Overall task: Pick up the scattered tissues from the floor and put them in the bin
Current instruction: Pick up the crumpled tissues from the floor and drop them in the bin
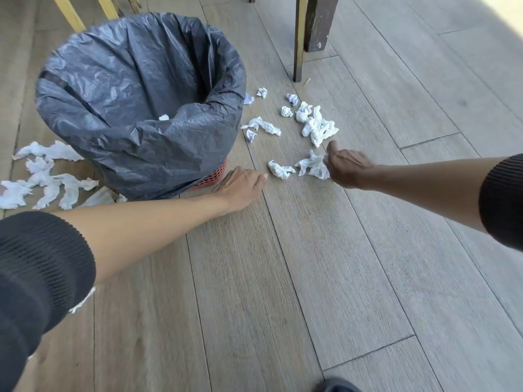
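One tissue (312, 166) in right hand (346, 168), lying crosswise.

no readable text, labels, brands or numbers on anything here.

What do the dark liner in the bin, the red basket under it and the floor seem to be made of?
The dark grey bin liner looks like thin glossy plastic film: it creases and shines. The red latticed basket looks like moulded plastic, judging by its grid of holes. The grey plank floor shows matt wood grain; it could be wood, laminate or tile.
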